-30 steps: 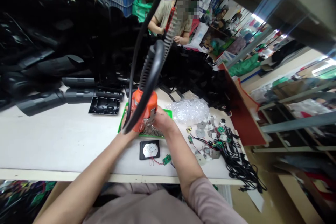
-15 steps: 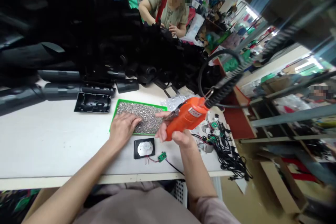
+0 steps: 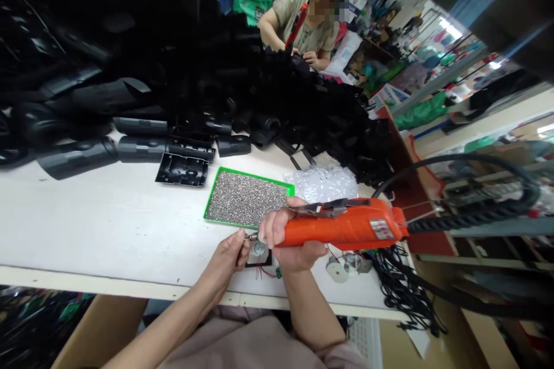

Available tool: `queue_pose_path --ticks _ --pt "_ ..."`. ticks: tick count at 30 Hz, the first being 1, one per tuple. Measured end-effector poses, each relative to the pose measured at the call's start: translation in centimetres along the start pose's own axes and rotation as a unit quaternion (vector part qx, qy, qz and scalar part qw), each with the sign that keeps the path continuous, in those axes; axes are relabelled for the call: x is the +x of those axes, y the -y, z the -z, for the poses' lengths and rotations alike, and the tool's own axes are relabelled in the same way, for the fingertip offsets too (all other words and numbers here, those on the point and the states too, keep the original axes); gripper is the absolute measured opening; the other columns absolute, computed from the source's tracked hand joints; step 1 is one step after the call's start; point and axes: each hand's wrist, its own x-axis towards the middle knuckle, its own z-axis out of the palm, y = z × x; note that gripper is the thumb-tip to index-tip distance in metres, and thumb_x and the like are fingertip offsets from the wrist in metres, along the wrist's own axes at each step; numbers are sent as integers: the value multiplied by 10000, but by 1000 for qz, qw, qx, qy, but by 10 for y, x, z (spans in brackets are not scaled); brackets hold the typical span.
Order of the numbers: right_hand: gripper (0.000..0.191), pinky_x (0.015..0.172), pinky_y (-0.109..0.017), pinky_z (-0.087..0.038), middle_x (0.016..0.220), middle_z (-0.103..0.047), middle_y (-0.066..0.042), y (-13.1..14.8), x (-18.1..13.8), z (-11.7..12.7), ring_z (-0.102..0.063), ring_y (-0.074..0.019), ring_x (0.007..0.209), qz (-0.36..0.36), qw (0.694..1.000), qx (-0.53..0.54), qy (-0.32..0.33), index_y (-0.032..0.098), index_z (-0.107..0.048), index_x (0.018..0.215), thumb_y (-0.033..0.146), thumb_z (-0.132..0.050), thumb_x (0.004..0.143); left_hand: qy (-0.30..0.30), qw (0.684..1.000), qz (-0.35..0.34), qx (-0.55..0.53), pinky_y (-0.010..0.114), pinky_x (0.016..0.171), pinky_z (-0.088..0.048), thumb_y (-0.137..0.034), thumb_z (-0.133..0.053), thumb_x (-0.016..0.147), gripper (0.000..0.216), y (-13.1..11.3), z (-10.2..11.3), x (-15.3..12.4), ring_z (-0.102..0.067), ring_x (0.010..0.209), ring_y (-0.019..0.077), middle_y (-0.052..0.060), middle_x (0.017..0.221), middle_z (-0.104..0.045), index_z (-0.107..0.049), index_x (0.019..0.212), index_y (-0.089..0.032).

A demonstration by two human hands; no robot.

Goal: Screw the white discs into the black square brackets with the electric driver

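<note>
My right hand [image 3: 292,258] is wrapped round an orange electric screwdriver [image 3: 346,223], which lies nearly level with its bit pointing left. At the tip of the bit, my left hand [image 3: 228,255] pinches thumb and fingers together; whatever is between them is too small to make out. Just behind both hands sits a green tray [image 3: 291,189] full of tiny shiny metal pieces that look like screws. Under the bit is a black square part with a round silver piece [image 3: 258,249], partly hidden by my hands. Thin wires run from it to a small green circuit board [image 3: 278,272].
Black plastic housings [image 3: 142,149] are heaped along the back of the white table [image 3: 108,230], with one open shell [image 3: 182,170] left of the tray. Clear plastic bags [image 3: 322,184] and black cables [image 3: 407,288] lie right. A co-worker [image 3: 298,23] works across the heap.
My left hand has left the tray and come to the screwdriver's tip. The screwdriver has swung from slanted to nearly level, its bit now over the black square part. The camera view has shifted.
</note>
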Motion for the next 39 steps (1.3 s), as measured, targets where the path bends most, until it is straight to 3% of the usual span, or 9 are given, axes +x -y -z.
queue_pose_path --ticks 8,11,15,19,27,30,33,36,39 --pt "668 409 -314 -448 431 -383 104 -3 2 2 -333 -117 303 -19 999 -18 -21 278 -583 1027 818 -562 633 -1 998 23 -66 172 420 -168 -671 -724 591 567 1 1 5 -255 442 26 -81 546 -396 -499 649 -154" --pt "676 387 -307 -419 431 -379 103 -2 11 2 -334 -121 307 -1 999 -38 -34 279 -578 1025 827 -552 629 -30 994 19 -101 150 398 -212 -605 -789 555 539 -2 6 12 -294 434 18 -73 565 -452 -577 704 -132" --pt "611 373 -275 -384 451 -368 100 2 24 4 -333 -115 322 46 998 -25 -36 282 -573 1044 783 -540 697 -76 988 37 -126 126 416 -367 -365 -865 570 402 -10 13 17 -448 481 26 -17 680 -611 -678 831 -122" --pt "581 371 -270 -372 448 -368 100 2 27 5 -328 -112 320 50 998 -15 -43 283 -586 1010 770 -559 693 -64 983 89 -146 122 452 -449 -160 -821 651 239 -15 12 16 -521 502 29 9 740 -670 -712 863 -133" --pt "569 376 -290 -378 441 -377 88 -7 19 1 -339 -123 319 36 997 -13 -66 273 -602 906 785 -563 663 -48 974 66 -209 122 455 -440 -226 -839 640 195 -11 0 14 -505 507 40 -35 597 -577 -686 723 -138" --pt "614 365 -290 -372 433 -354 93 -3 17 0 -319 -122 310 28 997 -35 -62 276 -603 931 820 -527 656 -59 984 16 -165 143 486 -440 -311 -846 616 285 -8 6 16 -518 547 58 -22 638 -607 -719 817 -154" --pt "619 359 -287 -375 432 -344 95 2 16 0 -309 -121 309 34 997 -45 -58 287 -601 949 828 -513 661 -113 988 -105 -5 212 574 -478 -383 -805 637 302 -8 20 16 -562 612 110 4 685 -662 -755 859 -183" --pt "580 367 -284 -387 442 -358 90 3 13 2 -321 -122 317 42 997 -28 -59 297 -602 948 806 -522 684 -129 944 -235 194 283 716 -505 -349 -739 695 158 -9 30 13 -624 742 183 32 779 -717 -772 789 -227" --pt "564 370 -279 -380 444 -372 89 -1 11 3 -332 -122 315 30 998 -13 -55 292 -605 944 789 -540 687 -115 908 -293 276 308 735 -515 -320 -684 745 120 -11 32 6 -648 770 211 40 806 -732 -768 796 -252"
